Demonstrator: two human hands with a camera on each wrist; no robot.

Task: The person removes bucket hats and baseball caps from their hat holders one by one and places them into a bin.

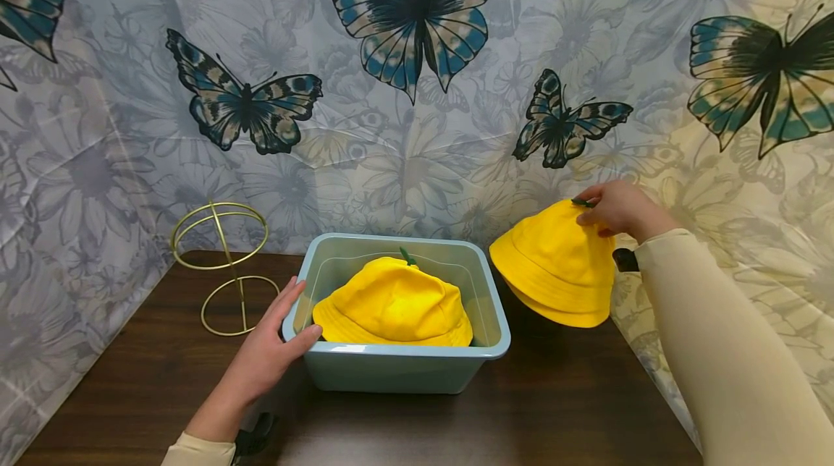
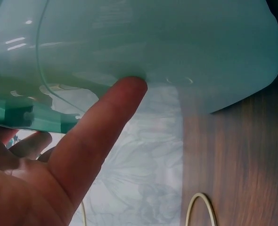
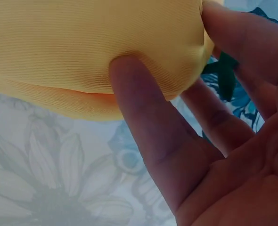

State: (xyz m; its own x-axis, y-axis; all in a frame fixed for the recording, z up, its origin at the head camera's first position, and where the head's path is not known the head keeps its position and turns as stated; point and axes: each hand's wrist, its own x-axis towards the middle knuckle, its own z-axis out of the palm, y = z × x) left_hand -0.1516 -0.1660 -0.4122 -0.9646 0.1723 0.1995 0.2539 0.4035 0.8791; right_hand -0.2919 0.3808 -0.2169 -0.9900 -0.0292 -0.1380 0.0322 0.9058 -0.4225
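A yellow bucket hat (image 1: 554, 263) with a green leafy stem hangs tilted beside the light blue-green plastic bin (image 1: 404, 372), right of it. My right hand (image 1: 615, 209) pinches its crown near the stem; the right wrist view shows the thumb (image 3: 139, 108) pressed into the yellow cloth. Inside the bin lies a second yellow hat (image 1: 397, 303), its green stem upward. Against the bin's left side rests my left hand (image 1: 270, 350), fingers extended along the rim. Up close in the left wrist view, a straight digit (image 2: 106, 122) touches the bin's smooth wall.
A gold wire stand (image 1: 224, 249) made of rings is at the left back of the dark wooden table (image 1: 163, 372). Behind the table hangs a cloth backdrop (image 1: 404, 169) printed with flowers and butterflies.
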